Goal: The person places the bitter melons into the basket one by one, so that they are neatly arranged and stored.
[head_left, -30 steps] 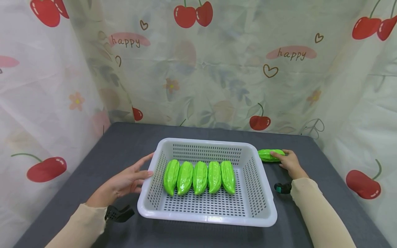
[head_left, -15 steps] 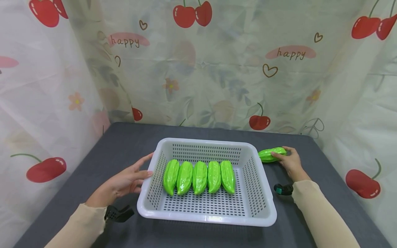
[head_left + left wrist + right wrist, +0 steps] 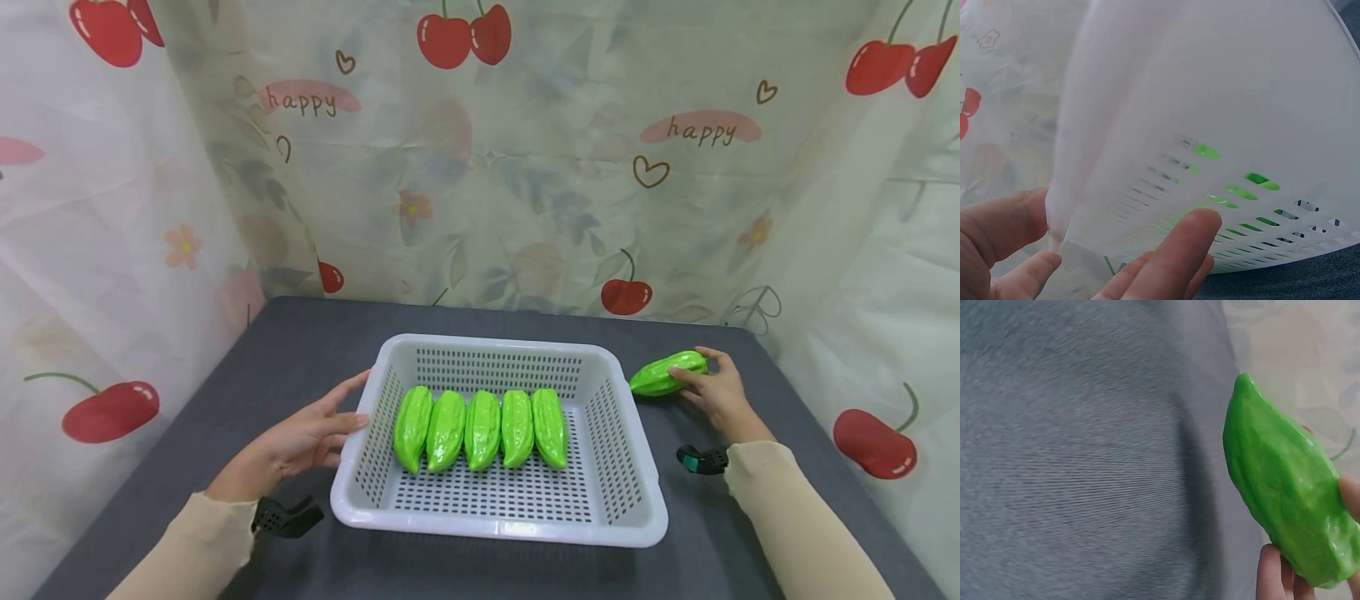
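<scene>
My right hand (image 3: pixel 722 393) grips a glossy green bitter melon (image 3: pixel 667 374) by its right end, between thumb and fingers, beyond the basket's right rim. In the right wrist view the bitter melon (image 3: pixel 1285 481) has its pointed tip away from the palm, over the dark cloth. Several similar bitter melons (image 3: pixel 483 430) lie side by side in a white perforated basket (image 3: pixel 495 528). At the basket's left side, my left hand (image 3: pixel 311 433) touches the rim with extended fingers. The left wrist view shows a fingertip (image 3: pixel 1200 228) in front of the slotted basket wall (image 3: pixel 1222 87).
A dark grey cloth (image 3: pixel 322 346) covers the table under the basket. Curtains printed with cherries (image 3: pixel 626 297) enclose the back and both sides. Each wrist wears a black strap (image 3: pixel 287 517).
My right hand has moved to the right, drawing the bitter melon away from the basket's rim and tilting it. The left hand and the basket stay in place.
</scene>
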A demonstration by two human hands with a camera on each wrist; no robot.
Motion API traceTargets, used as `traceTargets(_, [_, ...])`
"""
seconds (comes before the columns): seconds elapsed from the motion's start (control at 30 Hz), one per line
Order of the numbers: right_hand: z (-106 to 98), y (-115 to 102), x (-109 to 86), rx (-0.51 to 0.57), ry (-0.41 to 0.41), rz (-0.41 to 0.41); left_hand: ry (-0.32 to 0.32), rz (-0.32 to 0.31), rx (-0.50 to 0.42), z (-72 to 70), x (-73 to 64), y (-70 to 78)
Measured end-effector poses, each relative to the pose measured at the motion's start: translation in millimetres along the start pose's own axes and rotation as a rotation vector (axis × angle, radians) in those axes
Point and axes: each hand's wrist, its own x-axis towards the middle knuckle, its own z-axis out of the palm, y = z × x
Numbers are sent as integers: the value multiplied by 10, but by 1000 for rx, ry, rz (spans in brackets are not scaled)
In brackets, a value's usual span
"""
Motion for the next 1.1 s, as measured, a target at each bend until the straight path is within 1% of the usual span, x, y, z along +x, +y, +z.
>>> traceTargets(0.17, [-77,-98,-24,75,-8,-24,-1,-4,-1,0,2,-2])
traceTargets(0.23, [-108,-152,-40,126,-6,-34,-2,-3,-1,0,2,-2])
traceTargets(0.37, [-182,-270,-88,239,-56,-56,-3,0,1,1,3,2])
traceTargets(0.53, [-225,-413,-181,369,-125,-100,-1,1,6,1,-1,9])
traceTargets(0.7, [-232,-531,-278,457,-187,-133,-1,-3,6,-2,-6,11])
traceTargets(0.8, [-221,-592,-336,471,-217,-152,-2,-2,6,-3,-6,8])
traceTargets(0.9, [-197,-648,-404,458,-246,-185,-5,2,7,-1,-5,5])
traceTargets(1.1, [-98,-719,-538,327,-282,-284,-14,11,13,-2,-5,-1])
